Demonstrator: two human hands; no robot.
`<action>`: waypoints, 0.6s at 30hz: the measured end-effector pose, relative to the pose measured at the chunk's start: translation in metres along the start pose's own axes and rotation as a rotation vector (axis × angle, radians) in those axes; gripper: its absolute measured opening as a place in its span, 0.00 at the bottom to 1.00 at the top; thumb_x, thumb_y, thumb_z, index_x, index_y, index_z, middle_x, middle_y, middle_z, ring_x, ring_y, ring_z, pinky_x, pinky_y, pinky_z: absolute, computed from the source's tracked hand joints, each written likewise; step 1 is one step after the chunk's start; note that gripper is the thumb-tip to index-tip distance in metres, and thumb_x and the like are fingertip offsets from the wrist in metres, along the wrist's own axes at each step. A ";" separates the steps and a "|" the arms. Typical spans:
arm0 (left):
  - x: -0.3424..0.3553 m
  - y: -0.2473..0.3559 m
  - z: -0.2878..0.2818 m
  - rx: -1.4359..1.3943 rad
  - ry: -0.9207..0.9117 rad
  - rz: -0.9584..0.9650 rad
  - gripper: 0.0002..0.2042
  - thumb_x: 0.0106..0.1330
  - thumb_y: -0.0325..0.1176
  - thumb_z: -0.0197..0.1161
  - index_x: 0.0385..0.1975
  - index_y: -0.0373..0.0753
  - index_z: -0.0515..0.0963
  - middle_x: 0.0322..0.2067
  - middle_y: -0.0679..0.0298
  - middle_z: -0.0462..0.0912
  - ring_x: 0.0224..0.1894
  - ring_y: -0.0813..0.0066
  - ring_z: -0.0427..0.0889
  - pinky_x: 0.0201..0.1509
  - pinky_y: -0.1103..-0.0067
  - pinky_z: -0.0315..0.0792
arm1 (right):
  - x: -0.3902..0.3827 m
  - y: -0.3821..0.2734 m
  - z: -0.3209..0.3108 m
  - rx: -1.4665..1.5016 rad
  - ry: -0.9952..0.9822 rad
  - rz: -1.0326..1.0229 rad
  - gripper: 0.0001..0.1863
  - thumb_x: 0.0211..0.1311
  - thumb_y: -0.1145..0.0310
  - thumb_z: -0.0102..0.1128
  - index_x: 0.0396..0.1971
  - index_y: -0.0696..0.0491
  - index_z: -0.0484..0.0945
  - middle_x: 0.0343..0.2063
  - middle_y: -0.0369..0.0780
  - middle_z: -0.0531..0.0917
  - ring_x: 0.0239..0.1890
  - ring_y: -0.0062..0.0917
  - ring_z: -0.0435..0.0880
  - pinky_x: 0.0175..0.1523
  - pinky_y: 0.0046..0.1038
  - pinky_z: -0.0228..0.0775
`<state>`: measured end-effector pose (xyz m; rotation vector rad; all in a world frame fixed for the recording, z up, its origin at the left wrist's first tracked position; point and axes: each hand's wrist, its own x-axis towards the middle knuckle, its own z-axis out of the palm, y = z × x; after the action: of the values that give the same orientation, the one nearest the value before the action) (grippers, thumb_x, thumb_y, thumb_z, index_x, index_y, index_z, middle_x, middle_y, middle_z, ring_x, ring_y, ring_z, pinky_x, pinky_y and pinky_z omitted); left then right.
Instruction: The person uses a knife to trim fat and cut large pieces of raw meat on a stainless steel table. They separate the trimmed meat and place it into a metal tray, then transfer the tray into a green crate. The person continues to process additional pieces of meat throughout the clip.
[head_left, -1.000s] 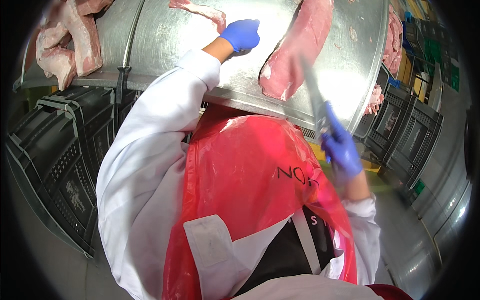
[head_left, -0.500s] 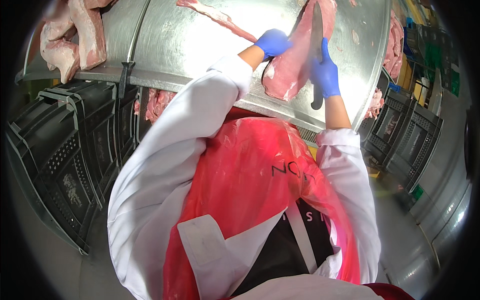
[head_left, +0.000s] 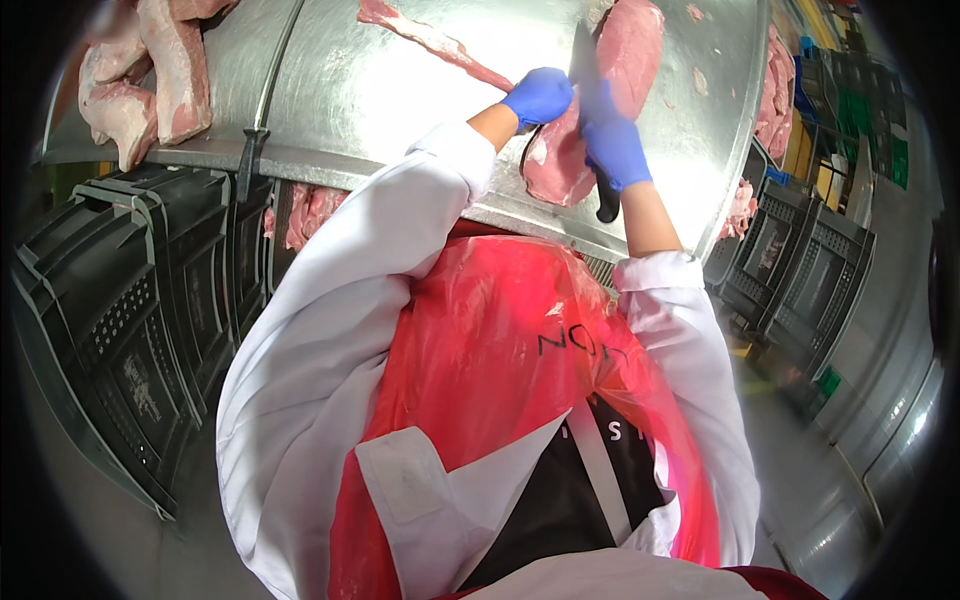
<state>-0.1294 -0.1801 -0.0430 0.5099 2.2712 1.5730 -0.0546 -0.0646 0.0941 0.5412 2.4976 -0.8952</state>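
A long pink piece of boneless meat, like a loin [head_left: 632,55], lies lengthwise on the metal table [head_left: 340,80]. My right hand [head_left: 614,148], in a blue glove, grips a knife [head_left: 583,62] over the loin. Its blade points away from me along the loin's left side, and its dark handle end shows below my palm. My left hand [head_left: 540,98], also gloved, is closed at the loin's left edge; its fingertips are hidden. A thin meat strip [head_left: 440,45] runs from the far left up to that hand; whether I hold it cannot be told.
Large pale cuts of meat [head_left: 178,75] lie at the table's far left, beside a sharpening steel [head_left: 255,150] hanging over the near edge. Black crates [head_left: 120,310] stand lower left, others [head_left: 800,265] at right. More meat [head_left: 312,212] sits below the table edge.
My right hand and the knife have moved left across the loin, from its right side to its left. My left hand has shifted slightly left and nearer to me.
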 end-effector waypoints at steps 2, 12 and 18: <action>-0.002 0.003 -0.004 0.002 -0.041 0.007 0.16 0.67 0.39 0.56 0.30 0.30 0.81 0.28 0.46 0.83 0.31 0.54 0.81 0.41 0.66 0.75 | -0.025 0.003 -0.001 -0.140 -0.064 0.027 0.41 0.64 0.73 0.46 0.77 0.45 0.46 0.28 0.56 0.84 0.20 0.39 0.85 0.30 0.37 0.79; -0.013 0.009 -0.017 -0.103 -0.035 0.043 0.12 0.68 0.36 0.55 0.35 0.31 0.78 0.31 0.53 0.80 0.34 0.62 0.77 0.42 0.70 0.73 | -0.043 0.018 -0.005 -0.103 -0.148 -0.052 0.38 0.67 0.70 0.49 0.76 0.43 0.48 0.26 0.59 0.82 0.20 0.42 0.84 0.30 0.38 0.77; -0.026 0.020 -0.040 -0.578 -0.100 -0.068 0.09 0.70 0.34 0.58 0.36 0.33 0.77 0.30 0.66 0.76 0.33 0.79 0.73 0.40 0.77 0.71 | -0.092 0.048 -0.010 -0.172 -0.263 -0.150 0.42 0.62 0.71 0.53 0.76 0.43 0.48 0.24 0.59 0.81 0.25 0.53 0.82 0.35 0.48 0.75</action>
<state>-0.1227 -0.2189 -0.0086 0.3368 1.6287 2.0000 0.0433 -0.0432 0.1246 0.1693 2.3653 -0.7418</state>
